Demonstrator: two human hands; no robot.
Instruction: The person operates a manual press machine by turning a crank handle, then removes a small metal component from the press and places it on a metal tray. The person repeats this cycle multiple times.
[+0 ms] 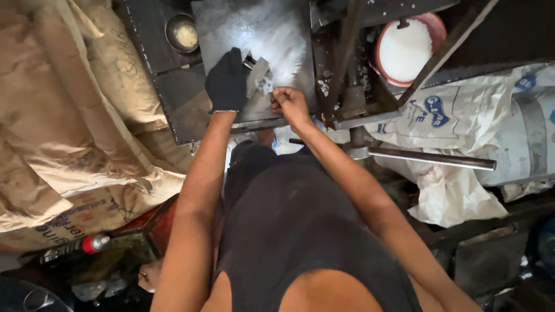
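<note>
Brown paper sacks (69, 115) pile up well to the left of my hands, and a white printed sack (462, 121) slumps off to the right with a steel rod (430, 158) lying across it. Dark metal makes up the counter (173, 92) under my hands, its plate dusted with white powder (277, 34). Beyond my right hand sits a red bowl (404, 49) of white powder; beyond my left, a small round tin (182, 33). My gloved left hand (227, 81) is closed around a small metal piece (258, 75), pressing it to the plate. My bare right hand (291, 104) is pinched shut just beside that piece, on something too small to make out. I judge a firm left grip and fine right-hand movement matter most. The machine's upright frame (347, 63) crowds my right wrist.
</note>
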